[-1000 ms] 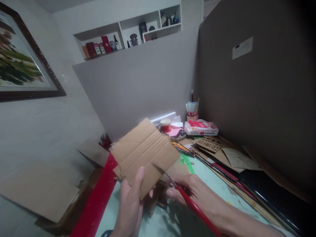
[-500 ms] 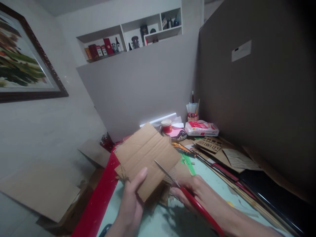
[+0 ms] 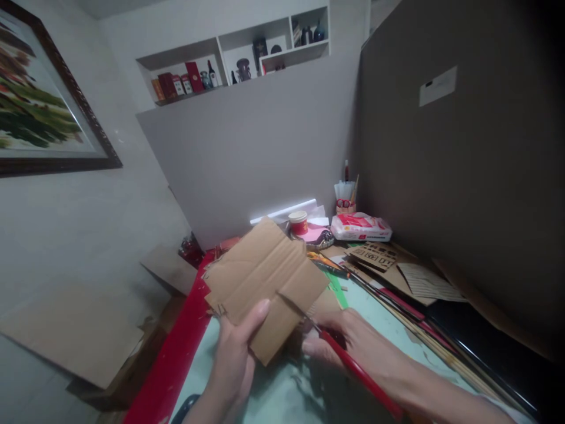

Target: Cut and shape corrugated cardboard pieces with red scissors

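Cardboard, flat and brown, sat pinched in the left hand mid-frame; right hand, fingers clenched, held a red-handled metal cutter. Could've slipped if the sheet buckled.

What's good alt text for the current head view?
A person's right hand holds a red cutter at a slit in a cardboard sheet, which the left hand grips over a pale green table. Behind are a red cup and a plastic pack, with loose card to the right.
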`<state>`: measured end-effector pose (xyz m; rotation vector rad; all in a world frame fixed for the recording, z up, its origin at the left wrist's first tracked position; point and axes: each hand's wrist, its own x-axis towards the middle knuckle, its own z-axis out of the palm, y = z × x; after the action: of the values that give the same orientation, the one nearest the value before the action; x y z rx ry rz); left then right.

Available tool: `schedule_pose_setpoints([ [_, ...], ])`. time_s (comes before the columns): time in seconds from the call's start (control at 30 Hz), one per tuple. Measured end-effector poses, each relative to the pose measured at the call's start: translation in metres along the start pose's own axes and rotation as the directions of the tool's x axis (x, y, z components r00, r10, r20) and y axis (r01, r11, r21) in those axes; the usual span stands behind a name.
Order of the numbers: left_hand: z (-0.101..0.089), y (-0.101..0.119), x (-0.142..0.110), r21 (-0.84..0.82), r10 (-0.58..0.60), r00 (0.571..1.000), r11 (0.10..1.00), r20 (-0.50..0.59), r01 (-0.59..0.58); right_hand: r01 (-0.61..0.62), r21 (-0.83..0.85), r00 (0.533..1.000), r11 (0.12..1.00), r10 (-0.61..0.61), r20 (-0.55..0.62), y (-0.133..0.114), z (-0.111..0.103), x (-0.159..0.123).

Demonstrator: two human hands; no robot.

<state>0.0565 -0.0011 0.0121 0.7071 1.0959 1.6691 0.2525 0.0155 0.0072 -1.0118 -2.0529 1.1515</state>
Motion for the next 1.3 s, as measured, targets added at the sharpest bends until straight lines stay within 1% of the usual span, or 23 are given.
schedule_pose_setpoints([
  [0.13, -0.001, 0.003, -0.004, 0.009, 0.007, 1.000, 1.000, 0.002, -0.007, 0.052, -0.045, 0.999, 0.998, -0.052, -0.012, 0.001, 0.001, -0.001],
  [0.27, 0.000, 0.007, -0.009, 0.004, -0.006, 0.999, 1.000, -0.050, 0.006, 0.058, -0.103, 0.998, 0.993, -0.060, -0.020, 0.004, 0.006, -0.002],
  [0.4, 0.003, 0.010, -0.011, -0.003, 0.012, 0.998, 1.000, -0.054, -0.013, 0.086, -0.065, 0.996, 0.994, -0.087, -0.006, 0.004, 0.006, 0.000],
  [0.5, 0.003, 0.010, -0.008, -0.006, 0.039, 0.997, 0.999, -0.069, -0.040, 0.080, -0.002, 0.996, 0.997, -0.080, 0.028, 0.000, 0.003, 0.000],
  [0.6, 0.001, 0.007, -0.004, -0.007, 0.034, 0.995, 0.999, -0.090, -0.035, 0.056, 0.133, 0.993, 0.990, -0.068, 0.091, -0.001, 0.000, -0.004],
  [0.7, 0.000, 0.004, -0.003, -0.018, -0.010, 0.994, 1.000, -0.110, 0.008, -0.013, 0.267, 0.987, 0.964, -0.031, 0.159, 0.000, -0.002, -0.011],
  [0.8, -0.001, 0.002, -0.004, -0.041, -0.048, 0.994, 0.998, -0.101, 0.044, -0.098, 0.316, 0.985, 0.944, 0.046, 0.167, -0.002, -0.004, -0.019],
  [0.9, -0.001, -0.001, -0.007, -0.058, -0.068, 0.994, 0.996, -0.080, 0.063, -0.199, 0.287, 0.970, 0.937, 0.147, 0.193, -0.010, -0.002, -0.029],
  [0.97, -0.001, -0.003, -0.011, -0.067, -0.079, 0.995, 0.995, -0.068, 0.074, -0.236, 0.258, 0.963, 0.937, 0.191, 0.190, -0.015, 0.003, -0.036],
  [1.03, -0.003, -0.004, -0.015, -0.069, -0.084, 0.995, 0.994, -0.050, 0.080, -0.249, 0.231, 0.964, 0.941, 0.217, 0.152, -0.019, 0.008, -0.042],
  [1.1, -0.005, -0.004, -0.020, -0.064, -0.075, 0.996, 0.995, -0.039, 0.072, -0.245, 0.182, 0.969, 0.952, 0.232, 0.088, -0.021, 0.013, -0.047],
  [1.2, -0.011, -0.003, -0.026, -0.048, -0.057, 0.997, 0.997, -0.048, 0.055, -0.216, 0.066, 0.976, 0.974, 0.215, 0.024, -0.027, 0.019, -0.051],
  [1.3, -0.018, -0.002, -0.030, -0.037, -0.066, 0.996, 0.997, -0.055, 0.064, -0.225, -0.048, 0.973, 0.973, 0.227, 0.034, -0.035, 0.022, -0.049],
])
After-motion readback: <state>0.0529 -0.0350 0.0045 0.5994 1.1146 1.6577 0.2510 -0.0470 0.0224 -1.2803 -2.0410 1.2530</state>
